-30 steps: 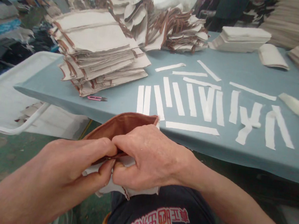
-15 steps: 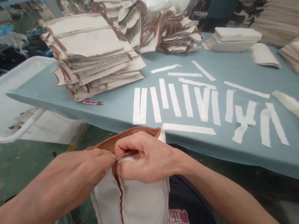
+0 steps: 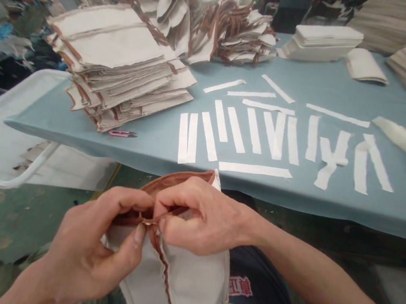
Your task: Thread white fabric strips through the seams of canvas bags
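Note:
A white cloth pouch (image 3: 195,272) with brown lining and a brown seam down its front hangs over my lap, its brown mouth turned toward the table. My right hand (image 3: 196,216) pinches the pouch's rim beside the seam, index finger bent and thumb below. At the same rim, just left of the seam, my left hand (image 3: 102,243) has its thumb under the edge and its index finger over it, with the brown edge between them. The inside of the pouch is mostly hidden by my fingers.
On the blue-covered table (image 3: 145,148) lie several white strips (image 3: 236,129), a pile of sewn white pieces (image 3: 114,60) and pink thread snips (image 3: 122,134). Stacked white panels (image 3: 325,44) stand at the back. A white-framed cart (image 3: 23,172) is at the left.
My left hand has shifted left and down along the rim, its thumb now below the edge and apart from the index finger. The right hand keeps its pinch near the seam.

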Demonstrator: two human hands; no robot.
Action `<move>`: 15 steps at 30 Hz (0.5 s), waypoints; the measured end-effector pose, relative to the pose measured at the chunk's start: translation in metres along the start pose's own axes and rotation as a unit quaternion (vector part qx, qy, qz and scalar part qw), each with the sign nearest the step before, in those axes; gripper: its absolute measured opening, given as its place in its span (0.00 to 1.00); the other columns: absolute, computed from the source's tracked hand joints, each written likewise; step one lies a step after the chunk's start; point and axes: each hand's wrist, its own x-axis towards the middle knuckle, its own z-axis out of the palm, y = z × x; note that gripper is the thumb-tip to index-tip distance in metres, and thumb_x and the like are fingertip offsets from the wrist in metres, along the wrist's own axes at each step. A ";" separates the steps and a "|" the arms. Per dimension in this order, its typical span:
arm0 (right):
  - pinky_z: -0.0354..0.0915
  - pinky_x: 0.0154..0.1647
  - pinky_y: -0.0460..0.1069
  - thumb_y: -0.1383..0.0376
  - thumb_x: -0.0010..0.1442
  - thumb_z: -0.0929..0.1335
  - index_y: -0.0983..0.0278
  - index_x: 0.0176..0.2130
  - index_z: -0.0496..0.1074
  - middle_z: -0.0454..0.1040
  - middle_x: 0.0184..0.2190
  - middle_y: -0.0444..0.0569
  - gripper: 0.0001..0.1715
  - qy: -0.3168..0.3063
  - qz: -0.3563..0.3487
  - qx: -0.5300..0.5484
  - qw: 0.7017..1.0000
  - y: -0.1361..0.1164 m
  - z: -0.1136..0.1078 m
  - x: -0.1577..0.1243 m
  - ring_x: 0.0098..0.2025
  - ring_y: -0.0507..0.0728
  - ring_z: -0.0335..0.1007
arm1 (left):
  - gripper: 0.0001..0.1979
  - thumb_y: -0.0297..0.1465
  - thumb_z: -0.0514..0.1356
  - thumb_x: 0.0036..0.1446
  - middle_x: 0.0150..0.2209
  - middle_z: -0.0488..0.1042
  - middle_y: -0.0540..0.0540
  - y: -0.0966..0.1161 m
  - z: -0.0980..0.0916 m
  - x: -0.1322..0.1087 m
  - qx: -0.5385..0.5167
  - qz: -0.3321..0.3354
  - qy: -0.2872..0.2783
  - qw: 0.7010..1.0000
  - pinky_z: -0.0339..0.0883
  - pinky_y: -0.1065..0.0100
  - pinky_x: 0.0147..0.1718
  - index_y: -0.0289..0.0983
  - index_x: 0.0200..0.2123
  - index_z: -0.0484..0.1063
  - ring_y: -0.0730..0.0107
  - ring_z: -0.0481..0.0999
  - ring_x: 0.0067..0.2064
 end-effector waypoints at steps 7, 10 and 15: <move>0.57 0.32 0.49 0.70 0.54 0.66 0.62 0.26 0.70 0.75 0.25 0.42 0.06 0.079 -0.068 -0.199 0.975 -0.004 0.005 -0.013 0.28 0.51 0.66 | 0.09 0.29 0.53 0.74 0.33 0.79 0.56 0.003 -0.018 0.011 -0.111 0.022 -0.131 0.985 0.69 0.76 0.30 0.45 0.42 0.71 0.75 0.79 0.30; 0.57 0.30 0.48 0.70 0.54 0.67 0.63 0.26 0.72 0.73 0.22 0.40 0.07 0.102 -0.082 -0.221 0.966 0.002 0.007 -0.017 0.26 0.51 0.65 | 0.11 0.26 0.53 0.74 0.33 0.79 0.55 -0.002 -0.015 0.008 -0.076 0.066 -0.129 0.986 0.69 0.74 0.33 0.44 0.39 0.71 0.73 0.80 0.31; 0.60 0.30 0.46 0.71 0.56 0.68 0.63 0.31 0.77 0.77 0.24 0.41 0.07 0.106 -0.084 -0.180 0.974 0.017 0.008 -0.020 0.25 0.50 0.67 | 0.11 0.23 0.53 0.73 0.34 0.80 0.52 -0.012 -0.003 -0.003 -0.017 0.106 -0.122 0.987 0.68 0.71 0.31 0.43 0.41 0.71 0.70 0.81 0.31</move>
